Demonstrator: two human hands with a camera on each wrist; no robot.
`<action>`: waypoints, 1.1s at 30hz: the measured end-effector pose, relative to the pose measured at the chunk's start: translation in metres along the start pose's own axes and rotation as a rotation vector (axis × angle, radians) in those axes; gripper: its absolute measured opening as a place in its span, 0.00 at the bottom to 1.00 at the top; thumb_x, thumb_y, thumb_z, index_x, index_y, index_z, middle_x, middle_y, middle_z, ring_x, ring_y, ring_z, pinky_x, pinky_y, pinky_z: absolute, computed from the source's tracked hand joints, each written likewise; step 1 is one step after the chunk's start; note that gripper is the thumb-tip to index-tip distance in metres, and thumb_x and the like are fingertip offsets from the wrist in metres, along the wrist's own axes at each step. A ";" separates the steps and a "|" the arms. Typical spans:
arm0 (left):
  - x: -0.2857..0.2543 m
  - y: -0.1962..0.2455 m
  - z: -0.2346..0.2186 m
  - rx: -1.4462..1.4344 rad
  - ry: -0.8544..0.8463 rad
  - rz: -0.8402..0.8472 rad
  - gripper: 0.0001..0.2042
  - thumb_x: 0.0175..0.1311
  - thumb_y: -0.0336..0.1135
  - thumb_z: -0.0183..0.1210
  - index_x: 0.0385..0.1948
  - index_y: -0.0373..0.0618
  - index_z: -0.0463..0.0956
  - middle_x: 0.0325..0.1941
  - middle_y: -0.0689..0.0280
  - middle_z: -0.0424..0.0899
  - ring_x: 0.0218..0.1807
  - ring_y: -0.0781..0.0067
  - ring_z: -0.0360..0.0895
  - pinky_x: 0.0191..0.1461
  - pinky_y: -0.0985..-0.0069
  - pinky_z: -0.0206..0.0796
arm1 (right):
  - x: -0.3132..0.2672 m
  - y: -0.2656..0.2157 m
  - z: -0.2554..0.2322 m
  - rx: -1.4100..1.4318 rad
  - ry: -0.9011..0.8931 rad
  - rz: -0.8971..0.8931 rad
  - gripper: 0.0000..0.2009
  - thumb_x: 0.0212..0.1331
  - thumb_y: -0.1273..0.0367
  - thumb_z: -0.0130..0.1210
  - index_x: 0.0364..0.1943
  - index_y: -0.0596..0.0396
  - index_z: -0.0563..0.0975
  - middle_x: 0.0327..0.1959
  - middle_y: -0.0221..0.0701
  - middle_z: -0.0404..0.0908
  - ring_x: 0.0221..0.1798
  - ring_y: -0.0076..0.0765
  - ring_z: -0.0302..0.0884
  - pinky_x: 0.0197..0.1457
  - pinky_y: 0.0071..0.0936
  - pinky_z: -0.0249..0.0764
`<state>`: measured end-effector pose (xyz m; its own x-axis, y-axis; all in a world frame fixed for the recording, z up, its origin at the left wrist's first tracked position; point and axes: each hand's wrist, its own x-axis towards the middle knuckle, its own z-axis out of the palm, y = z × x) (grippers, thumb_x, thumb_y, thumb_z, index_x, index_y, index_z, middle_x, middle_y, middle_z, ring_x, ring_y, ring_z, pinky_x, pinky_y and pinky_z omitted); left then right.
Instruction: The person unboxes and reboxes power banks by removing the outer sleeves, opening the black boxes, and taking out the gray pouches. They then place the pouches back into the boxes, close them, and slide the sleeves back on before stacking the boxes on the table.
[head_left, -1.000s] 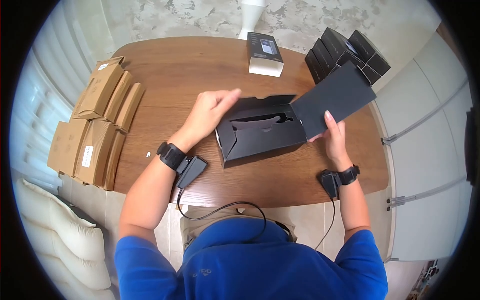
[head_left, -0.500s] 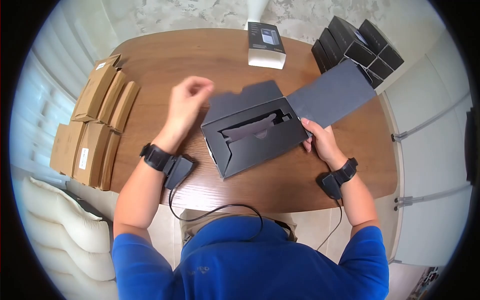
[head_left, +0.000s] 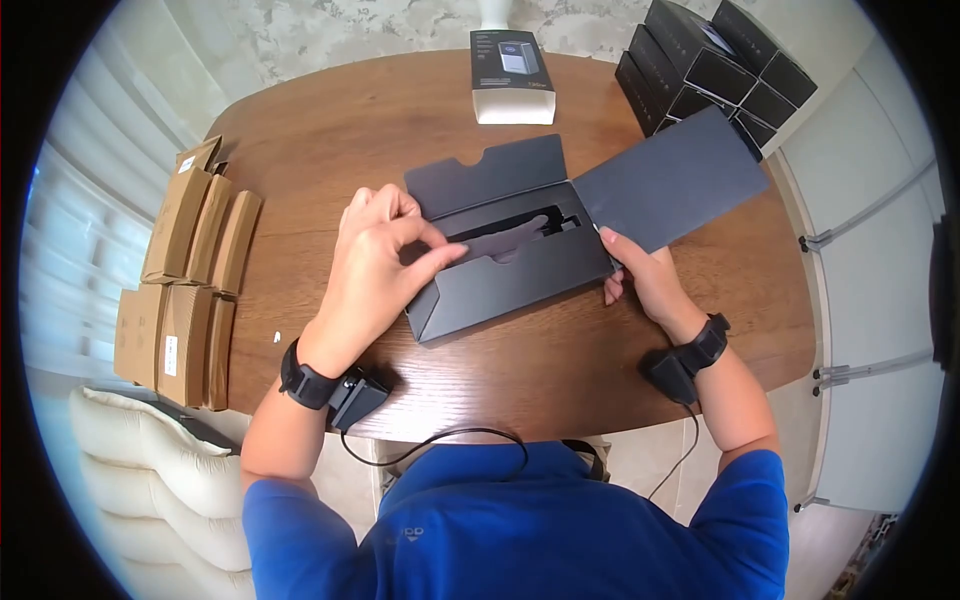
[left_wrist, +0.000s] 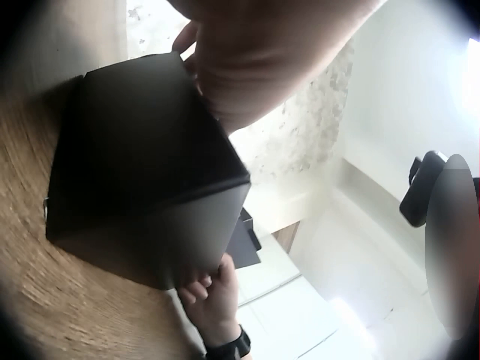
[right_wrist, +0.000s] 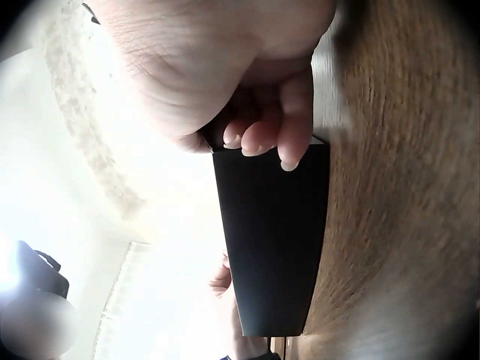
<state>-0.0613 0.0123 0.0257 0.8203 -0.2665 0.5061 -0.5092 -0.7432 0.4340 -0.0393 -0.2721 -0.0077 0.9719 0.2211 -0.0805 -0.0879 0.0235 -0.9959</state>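
An opened black box [head_left: 510, 300] lies on the table in the head view, its back flap [head_left: 490, 172] raised and a long end flap [head_left: 670, 180] folded out to the right. Inside shows a dark grey insert [head_left: 508, 240] with a cut-out edge. The thumb and forefinger of my left hand [head_left: 370, 260] pinch the insert's left end. With the thumb on top and the fingers curled below, my right hand [head_left: 648, 282] grips the box's right end. In the right wrist view, curled fingertips [right_wrist: 259, 139] lie against the box's end.
Several brown cartons [head_left: 180, 235] stand stacked on the left of the wooden table [head_left: 320, 120]. A black-and-white sleeve [head_left: 511, 75] with a printed picture stands at the back. Several black boxes [head_left: 700, 65] are piled at the back right, close to the folded-out flap.
My left hand left the box's back flap, swung out to the left, then came down to the insert. The box turned slightly, and my right hand shifted from the end flap onto the box's right end.
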 end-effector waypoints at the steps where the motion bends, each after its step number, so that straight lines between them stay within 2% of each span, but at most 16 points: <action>1: 0.000 0.000 -0.002 0.005 -0.036 -0.020 0.05 0.46 0.32 0.68 0.25 0.45 0.83 0.31 0.67 0.71 0.39 0.65 0.65 0.46 0.71 0.58 | 0.000 0.000 0.000 -0.017 -0.014 0.002 0.15 0.63 0.60 0.53 0.27 0.57 0.68 0.15 0.27 0.64 0.13 0.25 0.65 0.17 0.24 0.68; 7: -0.002 0.010 -0.010 0.154 -0.112 0.022 0.08 0.44 0.37 0.69 0.26 0.48 0.85 0.30 0.69 0.69 0.37 0.67 0.64 0.44 0.72 0.54 | 0.003 0.002 -0.006 -0.003 -0.081 0.026 0.14 0.64 0.61 0.53 0.31 0.59 0.69 0.17 0.28 0.67 0.14 0.25 0.68 0.18 0.23 0.69; 10: -0.002 0.014 -0.011 0.220 -0.133 0.036 0.08 0.43 0.34 0.69 0.27 0.50 0.86 0.29 0.70 0.69 0.38 0.68 0.64 0.44 0.71 0.54 | 0.003 0.003 -0.005 0.023 -0.071 0.015 0.14 0.64 0.61 0.53 0.32 0.59 0.69 0.17 0.27 0.65 0.14 0.25 0.67 0.18 0.23 0.69; 13: -0.001 0.012 -0.010 0.194 -0.130 0.089 0.07 0.44 0.33 0.68 0.27 0.50 0.86 0.29 0.70 0.69 0.38 0.67 0.65 0.44 0.71 0.54 | 0.005 0.009 -0.009 0.053 -0.058 0.040 0.14 0.63 0.61 0.53 0.32 0.59 0.69 0.16 0.26 0.64 0.15 0.26 0.66 0.19 0.23 0.70; 20: -0.004 0.004 -0.006 0.084 -0.104 0.070 0.09 0.45 0.32 0.67 0.31 0.48 0.85 0.31 0.69 0.70 0.39 0.67 0.66 0.44 0.73 0.55 | 0.005 0.004 -0.008 0.001 -0.097 0.030 0.16 0.63 0.59 0.53 0.32 0.58 0.69 0.17 0.26 0.64 0.15 0.26 0.66 0.21 0.25 0.71; 28: -0.003 0.011 -0.010 0.108 -0.221 0.088 0.07 0.48 0.32 0.66 0.30 0.48 0.85 0.31 0.68 0.71 0.39 0.67 0.67 0.44 0.73 0.55 | 0.004 0.002 -0.005 -0.001 -0.070 0.023 0.16 0.64 0.58 0.52 0.35 0.58 0.68 0.17 0.26 0.64 0.16 0.24 0.63 0.21 0.24 0.70; 32: -0.004 0.006 -0.003 0.115 -0.199 0.082 0.04 0.51 0.30 0.64 0.29 0.47 0.84 0.31 0.68 0.71 0.39 0.66 0.67 0.44 0.72 0.55 | 0.006 0.006 -0.009 0.019 -0.075 0.035 0.15 0.64 0.58 0.52 0.37 0.58 0.68 0.17 0.25 0.63 0.15 0.22 0.61 0.20 0.24 0.70; 33: -0.005 0.004 -0.002 -0.003 -0.140 0.082 0.03 0.52 0.29 0.63 0.28 0.46 0.82 0.31 0.67 0.71 0.40 0.66 0.67 0.45 0.72 0.55 | 0.005 0.005 -0.007 0.034 -0.051 0.037 0.15 0.64 0.59 0.52 0.37 0.57 0.68 0.16 0.24 0.61 0.15 0.21 0.60 0.20 0.24 0.69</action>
<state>-0.0681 0.0120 0.0267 0.8041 -0.4095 0.4309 -0.5766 -0.7135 0.3980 -0.0334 -0.2777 -0.0138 0.9556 0.2717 -0.1144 -0.1321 0.0477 -0.9901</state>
